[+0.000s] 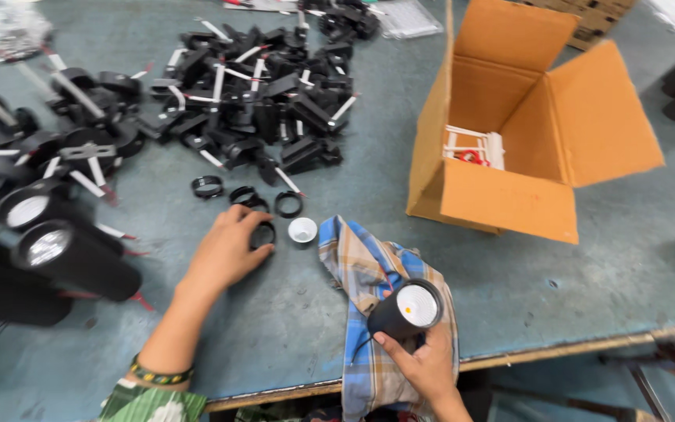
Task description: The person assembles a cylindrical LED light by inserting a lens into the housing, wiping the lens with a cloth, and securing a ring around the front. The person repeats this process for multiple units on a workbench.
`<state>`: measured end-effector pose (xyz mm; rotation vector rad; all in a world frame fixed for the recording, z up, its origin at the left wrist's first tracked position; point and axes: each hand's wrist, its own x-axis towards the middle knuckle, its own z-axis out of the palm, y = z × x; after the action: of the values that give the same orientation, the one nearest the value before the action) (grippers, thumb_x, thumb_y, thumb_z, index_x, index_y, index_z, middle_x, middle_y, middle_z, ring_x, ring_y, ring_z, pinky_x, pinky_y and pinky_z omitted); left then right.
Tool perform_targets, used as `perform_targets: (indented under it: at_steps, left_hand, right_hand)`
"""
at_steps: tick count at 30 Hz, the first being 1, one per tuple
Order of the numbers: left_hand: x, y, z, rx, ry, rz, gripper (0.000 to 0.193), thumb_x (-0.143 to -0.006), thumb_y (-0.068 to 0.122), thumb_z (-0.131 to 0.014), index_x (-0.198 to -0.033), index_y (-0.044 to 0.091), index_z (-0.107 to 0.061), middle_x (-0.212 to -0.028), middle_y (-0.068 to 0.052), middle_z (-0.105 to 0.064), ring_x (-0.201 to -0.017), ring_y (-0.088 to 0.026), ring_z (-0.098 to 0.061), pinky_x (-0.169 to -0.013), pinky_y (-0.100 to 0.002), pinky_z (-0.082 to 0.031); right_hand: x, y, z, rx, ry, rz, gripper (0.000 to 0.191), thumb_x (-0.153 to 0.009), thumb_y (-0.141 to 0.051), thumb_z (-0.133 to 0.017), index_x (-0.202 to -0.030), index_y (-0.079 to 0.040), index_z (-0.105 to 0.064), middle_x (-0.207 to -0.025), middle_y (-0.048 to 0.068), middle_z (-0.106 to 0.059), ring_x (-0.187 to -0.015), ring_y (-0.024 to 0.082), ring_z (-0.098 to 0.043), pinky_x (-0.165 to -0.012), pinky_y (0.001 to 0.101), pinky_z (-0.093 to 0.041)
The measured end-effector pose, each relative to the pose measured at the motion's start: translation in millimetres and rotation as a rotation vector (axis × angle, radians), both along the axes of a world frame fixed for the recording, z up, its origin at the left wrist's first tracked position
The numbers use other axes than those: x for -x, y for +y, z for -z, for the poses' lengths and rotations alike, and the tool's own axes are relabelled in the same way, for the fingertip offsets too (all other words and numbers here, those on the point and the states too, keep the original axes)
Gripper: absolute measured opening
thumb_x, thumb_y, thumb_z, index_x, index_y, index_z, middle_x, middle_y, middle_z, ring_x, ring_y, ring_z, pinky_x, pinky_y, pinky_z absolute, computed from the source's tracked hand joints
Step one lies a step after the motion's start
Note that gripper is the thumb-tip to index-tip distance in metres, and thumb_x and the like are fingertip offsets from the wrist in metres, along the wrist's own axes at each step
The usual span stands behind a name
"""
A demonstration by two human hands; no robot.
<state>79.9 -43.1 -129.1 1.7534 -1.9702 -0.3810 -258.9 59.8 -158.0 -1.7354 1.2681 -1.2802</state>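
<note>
Held nearest the camera, a black cylindrical lamp housing [405,308] with a white reflector face is gripped from below by the right hand [423,365], fingers closed around its body, over a plaid cloth [359,270] draped across the table edge. The left hand [226,250] is extended forward, its fingers curled onto a small black ring [262,234] lying on the grey-green table [353,164]; whether the ring is already pinched cannot be told. A white cup-shaped insert [302,230] lies just beside that ring, and three more black rings [287,204] are set near it. The step in hand is judged to be the picking of a ring for the held housing; the next move would call for the ring to be lifted and brought across to the open face of the lamp. Beyond, a heap of black brackets with white wires [259,94] is spread, and finished black lamps [72,254] are laid at the left. An open cardboard box [509,195] stands to the right; only white frame-like pieces with a red part [474,148] are seen inside.
</note>
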Motion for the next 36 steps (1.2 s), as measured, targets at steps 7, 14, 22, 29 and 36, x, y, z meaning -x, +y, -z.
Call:
perform_targets:
  at_steps: [7,14,22,29,36]
  left_hand:
    - [-12.1,0.3,-4.2,-0.159,0.496,0.031,0.051,-0.077,0.016,-0.080,-0.128,0.017,-0.070,-0.131,-0.010,-0.056,-0.114,-0.022,-0.060,-0.086,-0.037,-0.058]
    - [46.3,36.7,-50.0,-0.495,1.128,0.600,0.056,-0.083,-0.001,-0.071,-0.138,0.000,-0.059,-0.127,-0.010,-0.068,-0.120,-0.017,-0.061,-0.093,-0.030,-0.050]
    - [113.0,48.0,-104.4,-0.604,1.025,0.793,0.056,-0.085,0.005,-0.076,-0.138,0.002,-0.060,-0.131,-0.009,-0.066,-0.122,-0.018,-0.062,-0.102,-0.034,-0.054]
    - [144.6,48.7,-129.7,-0.473,0.737,0.884,0.053,-0.085,0.014,-0.080,-0.136,0.010,-0.066,-0.135,-0.005,-0.063,-0.121,-0.019,-0.062,-0.102,-0.036,-0.053]
    - [167.6,53.2,-148.3,-0.329,0.386,0.869,0.053,-0.081,0.021,-0.080,-0.132,0.018,-0.067,-0.129,-0.003,-0.064,-0.116,-0.020,-0.064,-0.093,-0.034,-0.053]
  right_hand:
    - [-4.0,6.3,3.8,0.009,0.018,0.009,0.058,-0.074,-0.021,-0.090,-0.124,-0.002,-0.068,-0.119,0.012,-0.077,-0.109,0.024,-0.073,-0.098,0.0361,-0.054]
    - [4.8,12.9,11.2,0.061,0.000,-0.016,0.063,-0.078,-0.024,-0.086,-0.131,-0.002,-0.060,-0.119,0.013,-0.074,-0.111,0.027,-0.072,-0.099,0.0369,-0.053]
    - [17.7,19.3,4.8,0.072,0.006,-0.001,0.066,-0.077,-0.025,-0.085,-0.132,-0.001,-0.058,-0.118,0.016,-0.073,-0.112,0.031,-0.072,-0.097,0.0394,-0.053]
    - [28.9,19.9,-6.7,0.070,0.009,-0.030,0.067,-0.079,-0.029,-0.085,-0.133,-0.001,-0.058,-0.121,0.016,-0.072,-0.113,0.031,-0.071,-0.098,0.0393,-0.053]
    - [37.2,20.1,-6.9,0.052,-0.023,-0.047,0.070,-0.078,-0.030,-0.085,-0.135,-0.001,-0.056,-0.120,0.015,-0.072,-0.112,0.031,-0.071,-0.096,0.0388,-0.054]
